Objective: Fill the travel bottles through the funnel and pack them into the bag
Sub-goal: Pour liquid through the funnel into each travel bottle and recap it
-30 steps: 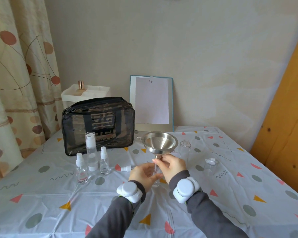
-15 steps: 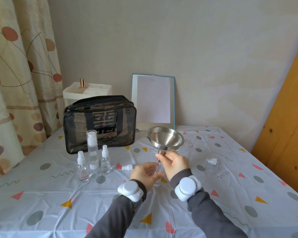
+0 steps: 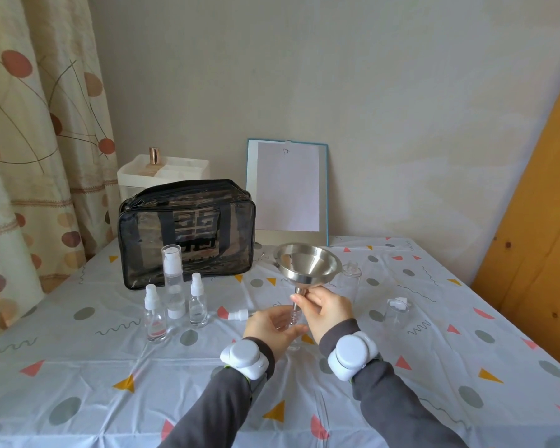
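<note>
Seen from the head: pinches the thin stem of the shiny funnel [image 3: 307,266] with the right grip [image 3: 328,310], stem tip at the mouth of a small clear bottle [image 3: 293,341]. Wraps the left grip [image 3: 272,324] round that bottle, upright on the tabletop [image 3: 401,399]. Farther left, three capped bottles [image 3: 174,282] just before the black bag [image 3: 188,231].

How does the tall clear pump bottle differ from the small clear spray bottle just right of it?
The tall clear pump bottle stands much higher than the small clear spray bottle. The pump bottle has a clear overcap and white base; the spray bottle shows a bare white nozzle. Both stand upright, capped and untouched before the black see-through bag.
</note>
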Demonstrator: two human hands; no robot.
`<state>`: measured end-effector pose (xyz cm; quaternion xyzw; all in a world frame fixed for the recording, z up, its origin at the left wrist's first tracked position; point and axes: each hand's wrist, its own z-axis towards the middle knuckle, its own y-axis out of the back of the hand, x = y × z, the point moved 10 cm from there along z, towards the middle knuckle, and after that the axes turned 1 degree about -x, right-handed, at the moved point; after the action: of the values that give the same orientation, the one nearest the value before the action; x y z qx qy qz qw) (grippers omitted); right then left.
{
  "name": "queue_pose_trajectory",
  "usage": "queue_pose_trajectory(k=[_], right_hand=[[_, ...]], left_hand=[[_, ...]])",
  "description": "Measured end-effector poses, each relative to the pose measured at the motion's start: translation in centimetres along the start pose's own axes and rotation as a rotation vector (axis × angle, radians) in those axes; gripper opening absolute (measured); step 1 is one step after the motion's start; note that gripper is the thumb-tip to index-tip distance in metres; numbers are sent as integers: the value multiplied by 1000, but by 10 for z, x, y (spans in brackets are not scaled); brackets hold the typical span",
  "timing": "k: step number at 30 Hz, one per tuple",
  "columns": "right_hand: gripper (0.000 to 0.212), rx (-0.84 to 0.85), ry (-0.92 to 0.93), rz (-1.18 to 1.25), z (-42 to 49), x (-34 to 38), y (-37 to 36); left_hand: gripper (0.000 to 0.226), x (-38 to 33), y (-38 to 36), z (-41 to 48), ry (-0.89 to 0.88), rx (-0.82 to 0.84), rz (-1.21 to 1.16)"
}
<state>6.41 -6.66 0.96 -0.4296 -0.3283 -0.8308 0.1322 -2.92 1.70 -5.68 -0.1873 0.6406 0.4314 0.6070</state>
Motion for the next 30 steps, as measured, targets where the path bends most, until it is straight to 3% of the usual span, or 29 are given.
queue_pose_trajectory(k=[10, 18, 22, 30], right_hand=[[10, -5, -1, 34, 1, 10, 6], [11, -254, -45, 80, 16, 3, 86], [18, -382, -183, -39, 9, -40, 138], [31, -379, -501, -327, -21, -126, 188]], left_hand=[[41, 2, 1, -1, 21, -8, -34], [47, 1, 6, -2, 43, -49, -13], [48, -1, 3, -6, 38, -55, -6], [46, -1, 4, -7, 35, -77, -22]])
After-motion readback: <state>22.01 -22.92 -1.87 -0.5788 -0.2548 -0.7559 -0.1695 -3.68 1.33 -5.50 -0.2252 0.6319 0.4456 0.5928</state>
